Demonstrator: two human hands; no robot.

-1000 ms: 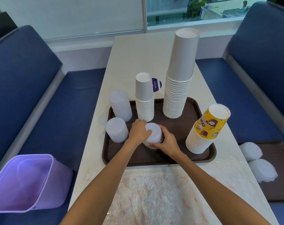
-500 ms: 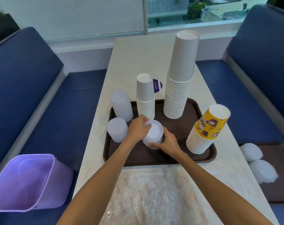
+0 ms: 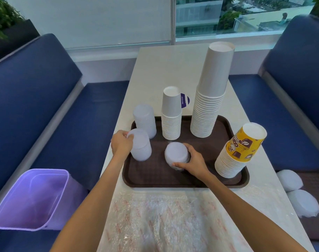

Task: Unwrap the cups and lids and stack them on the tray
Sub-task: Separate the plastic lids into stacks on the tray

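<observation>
Right hand point(image 3: 193, 160) curled round centre lids point(image 3: 176, 153), left hand point(image 3: 121, 144) gripping left lids point(image 3: 141, 148) (near top)

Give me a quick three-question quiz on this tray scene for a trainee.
1. True or false: the yellow cups stand on the tray.
2. The right hand grips: A) a lid stack; B) a spoon; C) a bottle.
3. How many paper-cup stacks stand on the tray?
Key: 1 true; 2 A; 3 three.
</observation>
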